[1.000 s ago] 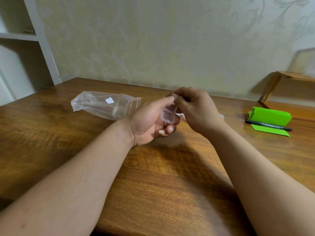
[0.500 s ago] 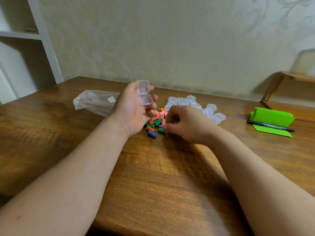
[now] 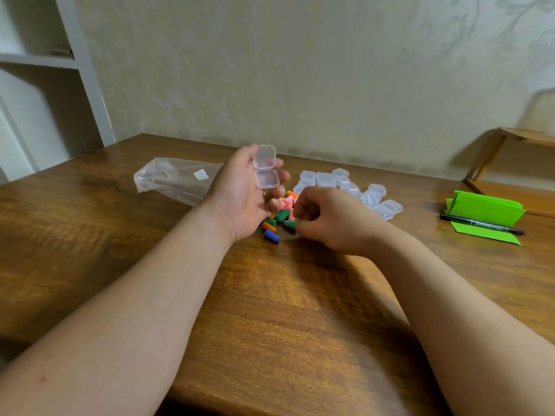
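Over table (image 3: 270, 310), clear box (image 3: 265, 171) in left hand (image 3: 240, 202)

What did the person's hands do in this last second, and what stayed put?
The right hand let go of the small clear plastic box, now open in the left hand, and dropped to the pile of small coloured pieces, fingers curled at a dark one. The clear plastic bag, green folded paper and black marker stayed put.
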`<control>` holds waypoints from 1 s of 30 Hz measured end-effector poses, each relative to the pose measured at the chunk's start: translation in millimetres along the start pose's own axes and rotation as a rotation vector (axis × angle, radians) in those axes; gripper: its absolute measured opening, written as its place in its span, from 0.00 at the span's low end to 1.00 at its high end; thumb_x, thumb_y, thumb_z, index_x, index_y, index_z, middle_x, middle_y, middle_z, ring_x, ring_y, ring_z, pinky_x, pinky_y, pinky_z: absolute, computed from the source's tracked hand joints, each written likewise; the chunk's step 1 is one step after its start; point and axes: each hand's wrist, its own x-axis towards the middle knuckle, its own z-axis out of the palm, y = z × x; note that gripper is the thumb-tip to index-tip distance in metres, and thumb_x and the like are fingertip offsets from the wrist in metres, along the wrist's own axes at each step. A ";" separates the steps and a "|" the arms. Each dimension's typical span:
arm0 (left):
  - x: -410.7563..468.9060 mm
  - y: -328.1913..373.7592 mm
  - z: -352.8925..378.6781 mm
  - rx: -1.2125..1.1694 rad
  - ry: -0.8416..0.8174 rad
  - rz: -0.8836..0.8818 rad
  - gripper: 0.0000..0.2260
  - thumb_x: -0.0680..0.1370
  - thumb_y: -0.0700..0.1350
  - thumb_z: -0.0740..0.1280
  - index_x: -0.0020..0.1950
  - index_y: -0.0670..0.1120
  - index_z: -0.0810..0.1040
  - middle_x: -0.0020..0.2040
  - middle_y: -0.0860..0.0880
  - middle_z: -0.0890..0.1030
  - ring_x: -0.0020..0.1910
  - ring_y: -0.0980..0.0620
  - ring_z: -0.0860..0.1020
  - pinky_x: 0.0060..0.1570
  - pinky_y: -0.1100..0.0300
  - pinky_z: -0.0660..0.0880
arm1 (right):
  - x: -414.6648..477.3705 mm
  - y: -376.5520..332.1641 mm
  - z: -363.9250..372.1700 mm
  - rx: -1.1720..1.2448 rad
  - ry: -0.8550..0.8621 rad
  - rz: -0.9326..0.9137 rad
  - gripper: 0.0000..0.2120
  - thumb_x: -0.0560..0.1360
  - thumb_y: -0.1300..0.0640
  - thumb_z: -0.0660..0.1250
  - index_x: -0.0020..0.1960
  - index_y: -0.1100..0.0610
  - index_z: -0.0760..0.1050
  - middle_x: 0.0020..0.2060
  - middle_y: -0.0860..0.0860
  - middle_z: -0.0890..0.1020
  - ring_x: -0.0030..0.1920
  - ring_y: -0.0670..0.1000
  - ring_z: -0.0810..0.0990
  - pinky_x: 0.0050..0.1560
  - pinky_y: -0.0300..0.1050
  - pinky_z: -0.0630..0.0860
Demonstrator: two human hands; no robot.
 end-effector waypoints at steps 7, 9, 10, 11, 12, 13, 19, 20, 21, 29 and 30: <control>-6.9 -4.1 7.4 0.029 -0.073 -0.038 0.20 0.86 0.57 0.59 0.64 0.42 0.80 0.52 0.42 0.82 0.45 0.48 0.79 0.41 0.57 0.76 | 2.6 12.2 -15.6 0.068 0.368 0.033 0.06 0.78 0.58 0.70 0.53 0.50 0.82 0.44 0.42 0.83 0.45 0.43 0.80 0.41 0.39 0.74; -7.8 -5.8 9.5 0.025 -0.091 -0.058 0.22 0.87 0.57 0.59 0.67 0.41 0.80 0.57 0.41 0.81 0.52 0.44 0.80 0.44 0.55 0.77 | 2.4 14.1 -18.1 0.102 0.430 0.032 0.05 0.79 0.58 0.70 0.53 0.50 0.81 0.44 0.42 0.82 0.44 0.43 0.79 0.40 0.40 0.71; -7.5 -6.5 10.0 0.031 -0.094 -0.066 0.23 0.87 0.57 0.58 0.68 0.41 0.79 0.58 0.40 0.80 0.56 0.42 0.80 0.44 0.55 0.77 | 2.3 13.8 -18.5 0.119 0.451 0.028 0.05 0.79 0.58 0.70 0.53 0.50 0.81 0.43 0.43 0.82 0.44 0.44 0.79 0.40 0.40 0.71; -7.2 -7.0 10.4 0.044 -0.098 -0.072 0.23 0.87 0.57 0.57 0.69 0.41 0.79 0.58 0.41 0.80 0.58 0.41 0.79 0.44 0.55 0.77 | 2.2 12.5 -18.3 0.138 0.467 0.020 0.05 0.79 0.58 0.70 0.54 0.50 0.81 0.43 0.44 0.82 0.43 0.45 0.79 0.40 0.41 0.72; -6.7 -7.5 10.4 0.062 -0.103 -0.075 0.24 0.87 0.58 0.57 0.70 0.42 0.79 0.58 0.41 0.80 0.57 0.42 0.79 0.44 0.55 0.77 | 1.7 10.2 -17.8 0.157 0.483 0.004 0.05 0.79 0.58 0.70 0.54 0.50 0.81 0.43 0.45 0.82 0.43 0.46 0.79 0.39 0.40 0.72; -6.5 -8.1 10.6 0.080 -0.112 -0.078 0.24 0.87 0.58 0.56 0.70 0.42 0.79 0.56 0.42 0.79 0.54 0.44 0.78 0.45 0.55 0.76 | 1.3 7.0 -16.9 0.173 0.499 -0.017 0.05 0.79 0.58 0.70 0.53 0.49 0.80 0.42 0.45 0.82 0.43 0.46 0.79 0.39 0.40 0.72; -3.2 -13.0 9.1 0.120 -0.218 -0.076 0.26 0.89 0.61 0.52 0.73 0.45 0.78 0.48 0.46 0.80 0.40 0.51 0.76 0.41 0.56 0.74 | -0.9 -11.9 -6.3 0.098 0.461 -0.176 0.05 0.78 0.58 0.71 0.52 0.50 0.83 0.45 0.43 0.83 0.46 0.44 0.81 0.45 0.37 0.76; -3.3 -13.4 9.2 0.130 -0.233 -0.072 0.25 0.89 0.61 0.52 0.72 0.46 0.78 0.48 0.46 0.80 0.40 0.51 0.77 0.41 0.56 0.74 | -0.5 -12.5 -3.9 0.062 0.450 -0.191 0.06 0.77 0.58 0.71 0.52 0.50 0.83 0.45 0.43 0.82 0.46 0.43 0.80 0.44 0.35 0.75; -3.2 -13.7 9.4 0.139 -0.244 -0.067 0.26 0.89 0.61 0.52 0.73 0.45 0.78 0.48 0.46 0.79 0.40 0.51 0.77 0.41 0.56 0.74 | 0.1 -12.5 -1.9 0.036 0.445 -0.202 0.06 0.77 0.59 0.71 0.51 0.50 0.83 0.45 0.43 0.81 0.46 0.43 0.79 0.44 0.33 0.73; -1.8 -14.5 9.9 0.175 -0.263 -0.062 0.27 0.89 0.60 0.51 0.78 0.44 0.74 0.54 0.44 0.76 0.42 0.50 0.75 0.39 0.55 0.74 | 1.1 -10.2 4.0 -0.004 0.403 -0.188 0.05 0.77 0.57 0.72 0.49 0.48 0.84 0.47 0.46 0.75 0.46 0.45 0.78 0.43 0.32 0.70; -2.1 -14.5 10.0 0.175 -0.263 -0.064 0.27 0.89 0.60 0.51 0.78 0.45 0.74 0.55 0.43 0.75 0.42 0.50 0.74 0.39 0.55 0.74 | 1.4 -10.0 4.5 -0.010 0.402 -0.185 0.05 0.77 0.57 0.72 0.49 0.48 0.84 0.47 0.46 0.75 0.46 0.45 0.78 0.43 0.33 0.71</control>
